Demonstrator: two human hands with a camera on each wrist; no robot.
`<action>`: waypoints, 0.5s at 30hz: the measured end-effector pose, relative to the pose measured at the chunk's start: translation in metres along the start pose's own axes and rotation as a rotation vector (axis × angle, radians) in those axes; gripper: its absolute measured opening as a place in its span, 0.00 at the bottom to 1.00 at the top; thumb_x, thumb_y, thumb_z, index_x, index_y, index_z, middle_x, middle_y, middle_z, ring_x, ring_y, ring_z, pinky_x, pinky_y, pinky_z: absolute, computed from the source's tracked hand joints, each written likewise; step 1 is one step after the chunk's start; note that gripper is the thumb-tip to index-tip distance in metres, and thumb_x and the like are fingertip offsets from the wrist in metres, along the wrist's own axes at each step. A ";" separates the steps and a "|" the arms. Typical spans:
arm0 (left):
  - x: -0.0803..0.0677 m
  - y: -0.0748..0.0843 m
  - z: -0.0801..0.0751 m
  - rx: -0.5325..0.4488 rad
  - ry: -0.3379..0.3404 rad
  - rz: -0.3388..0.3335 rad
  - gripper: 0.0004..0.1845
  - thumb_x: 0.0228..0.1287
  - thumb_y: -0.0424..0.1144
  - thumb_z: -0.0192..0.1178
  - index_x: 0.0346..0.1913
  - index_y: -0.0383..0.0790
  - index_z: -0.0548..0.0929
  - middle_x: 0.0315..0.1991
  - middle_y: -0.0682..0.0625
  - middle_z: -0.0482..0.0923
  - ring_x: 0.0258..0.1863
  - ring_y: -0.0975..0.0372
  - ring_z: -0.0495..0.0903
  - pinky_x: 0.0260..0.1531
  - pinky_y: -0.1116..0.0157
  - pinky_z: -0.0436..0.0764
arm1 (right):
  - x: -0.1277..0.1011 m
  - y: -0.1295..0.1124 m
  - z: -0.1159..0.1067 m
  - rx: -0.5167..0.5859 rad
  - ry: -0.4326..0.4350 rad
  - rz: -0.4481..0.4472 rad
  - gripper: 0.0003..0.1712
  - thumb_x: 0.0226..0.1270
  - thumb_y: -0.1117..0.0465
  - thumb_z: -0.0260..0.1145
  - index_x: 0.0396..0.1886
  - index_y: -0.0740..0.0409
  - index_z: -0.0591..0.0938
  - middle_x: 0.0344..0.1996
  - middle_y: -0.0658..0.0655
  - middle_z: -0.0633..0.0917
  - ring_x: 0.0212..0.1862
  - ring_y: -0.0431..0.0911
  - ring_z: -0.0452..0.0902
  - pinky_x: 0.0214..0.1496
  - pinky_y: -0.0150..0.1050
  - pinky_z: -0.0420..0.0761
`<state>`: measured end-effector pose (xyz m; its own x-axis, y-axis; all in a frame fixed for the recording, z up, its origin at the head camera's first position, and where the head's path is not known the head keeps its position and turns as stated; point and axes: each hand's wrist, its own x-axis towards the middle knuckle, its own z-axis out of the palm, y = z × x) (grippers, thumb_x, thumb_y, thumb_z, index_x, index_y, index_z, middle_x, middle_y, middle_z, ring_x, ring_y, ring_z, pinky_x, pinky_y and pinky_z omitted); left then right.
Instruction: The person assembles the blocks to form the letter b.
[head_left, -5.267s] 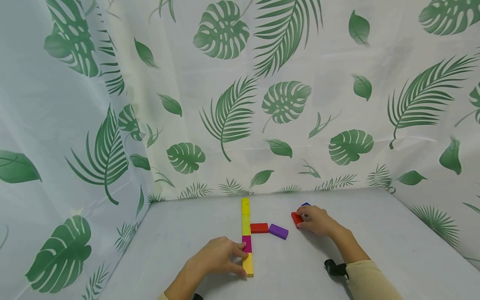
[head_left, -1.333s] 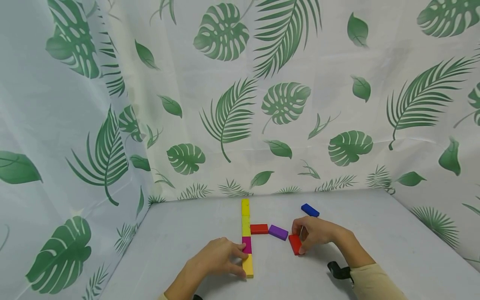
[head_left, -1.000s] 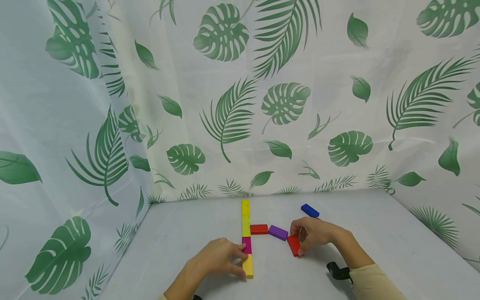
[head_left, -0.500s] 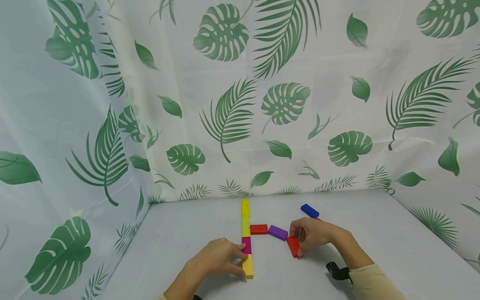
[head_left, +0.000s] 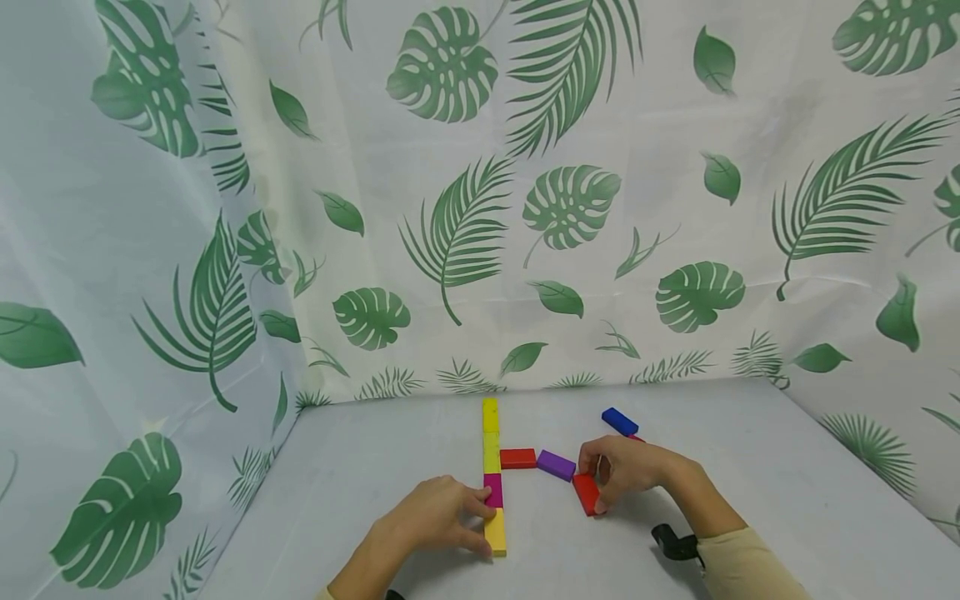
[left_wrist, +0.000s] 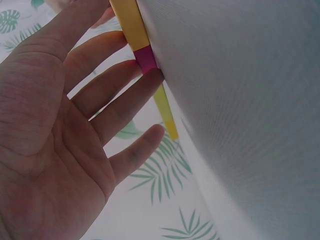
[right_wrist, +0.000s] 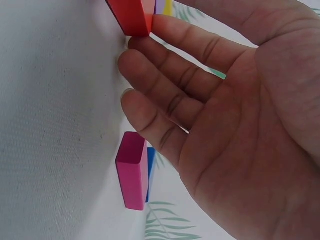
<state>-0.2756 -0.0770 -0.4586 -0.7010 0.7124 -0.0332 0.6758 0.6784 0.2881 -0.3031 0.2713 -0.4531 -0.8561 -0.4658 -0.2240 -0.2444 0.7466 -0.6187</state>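
My right hand (head_left: 630, 468) pinches a red block (head_left: 587, 494) between thumb and fingers, its far corner right at the end of a tilted purple block (head_left: 557, 465). Another red block (head_left: 517, 458) joins the purple one to a straight row. That row runs from a yellow block (head_left: 490, 414) through a yellow-green block (head_left: 491, 451) and a magenta block (head_left: 492, 490) to an orange-yellow block (head_left: 495, 533). Along the row's left side rest the extended fingers of my left hand (head_left: 444, 515), with the thumb at its near end. The left wrist view shows these fingertips against the magenta block (left_wrist: 145, 59).
A blue block (head_left: 620, 421) lies behind my right hand. Next to it is a pink block (right_wrist: 131, 172), mostly hidden by the hand in the head view. A leaf-patterned curtain (head_left: 480, 350) bounds the white table (head_left: 360, 450) at the back and sides.
Over the last seconds my right hand has brought the red block from near the blue one toward me, then nudged it left against the purple block. My left hand has stayed put.
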 end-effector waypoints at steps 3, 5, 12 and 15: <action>0.000 -0.001 0.000 0.002 0.007 0.004 0.30 0.41 0.69 0.67 0.51 0.65 0.83 0.58 0.64 0.76 0.59 0.65 0.74 0.58 0.58 0.73 | 0.000 -0.001 0.000 -0.004 -0.001 -0.002 0.24 0.41 0.55 0.82 0.39 0.46 0.79 0.34 0.52 0.80 0.40 0.49 0.73 0.35 0.43 0.75; 0.000 -0.001 0.000 0.002 0.011 0.006 0.30 0.41 0.69 0.67 0.51 0.66 0.83 0.58 0.64 0.76 0.59 0.65 0.74 0.58 0.58 0.73 | 0.000 -0.001 0.000 -0.003 -0.003 -0.003 0.24 0.41 0.55 0.82 0.39 0.46 0.79 0.34 0.52 0.80 0.39 0.49 0.73 0.35 0.42 0.75; 0.000 -0.001 0.000 0.003 0.015 0.016 0.29 0.42 0.68 0.68 0.51 0.65 0.83 0.58 0.64 0.76 0.59 0.66 0.74 0.57 0.59 0.73 | 0.000 -0.002 0.000 -0.003 -0.005 -0.010 0.24 0.42 0.55 0.81 0.40 0.46 0.79 0.34 0.52 0.80 0.39 0.49 0.73 0.35 0.42 0.75; 0.000 0.000 0.000 0.004 0.011 0.014 0.29 0.42 0.68 0.68 0.51 0.65 0.83 0.58 0.64 0.76 0.59 0.66 0.74 0.57 0.59 0.73 | 0.000 -0.002 0.000 -0.005 -0.005 -0.009 0.24 0.42 0.54 0.81 0.40 0.46 0.80 0.34 0.52 0.80 0.39 0.49 0.73 0.35 0.42 0.75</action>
<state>-0.2757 -0.0773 -0.4588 -0.6939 0.7199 -0.0191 0.6865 0.6692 0.2843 -0.3025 0.2695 -0.4520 -0.8516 -0.4747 -0.2223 -0.2543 0.7451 -0.6166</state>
